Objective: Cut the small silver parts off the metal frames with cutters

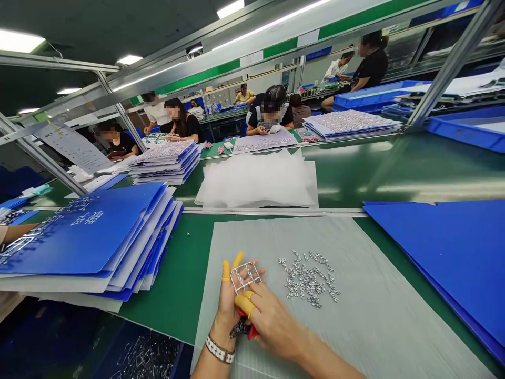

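Observation:
My left hand (228,302), with yellow finger covers, holds a small silvery metal frame (245,277) with thin crossbars and twisted pieces inside it. It lies over the palm and fingers. My right hand (268,318), also wearing yellow finger covers, is closed close against the frame's lower edge. Red-handled pliers (245,326) with dark parts are gripped in it, their jaws mostly hidden between the hands. Right of both hands, a loose pile of small twisted metal pieces (310,281) lies on a pale translucent sheet (363,316).
Blue and white sheets (118,226) are stacked at left, metal frames on top. More blue sheets (442,252) lie at right. White foam sheets (256,181) lie ahead, beyond a metal rail (276,211). A dark bin of metal scraps (145,358) is lower left. Several people work opposite.

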